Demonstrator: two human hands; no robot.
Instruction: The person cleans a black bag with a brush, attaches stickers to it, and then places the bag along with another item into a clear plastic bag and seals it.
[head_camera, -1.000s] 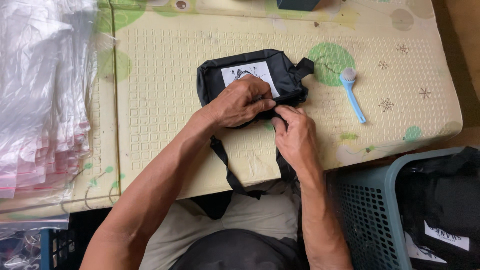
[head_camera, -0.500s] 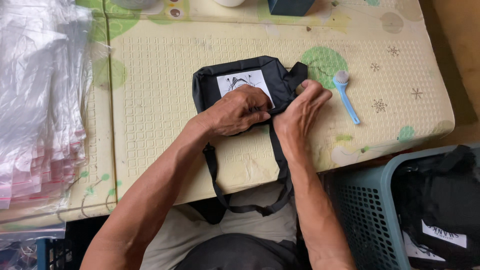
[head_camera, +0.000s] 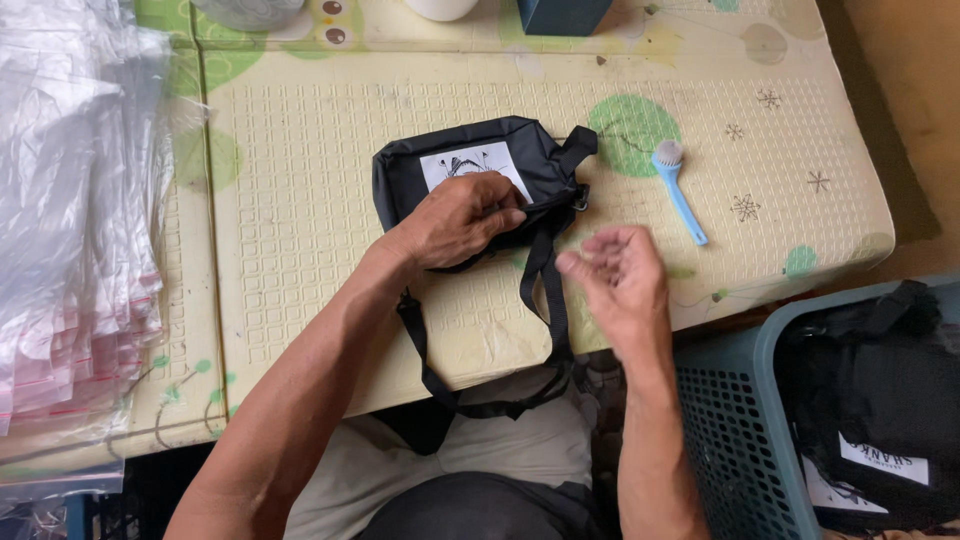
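A small black pouch bag (head_camera: 535, 160) with a white printed patch lies on the cream foam mat (head_camera: 300, 200). Its black strap (head_camera: 545, 300) runs off the near edge and loops down over my lap. My left hand (head_camera: 455, 220) presses on the bag's front, fingers curled over its lower edge. My right hand (head_camera: 615, 275) hovers just right of the strap, lifted off the bag, fingers loosely curled and holding nothing.
A blue-handled brush (head_camera: 680, 190) lies right of the bag. A stack of clear plastic bags (head_camera: 70, 230) fills the left side. A teal basket (head_camera: 760, 420) at lower right holds more black bags (head_camera: 880, 400). Containers stand along the far edge.
My right hand has let go of the bag and drawn back toward me. The left hand stays on the bag, and the strap now hangs lower.
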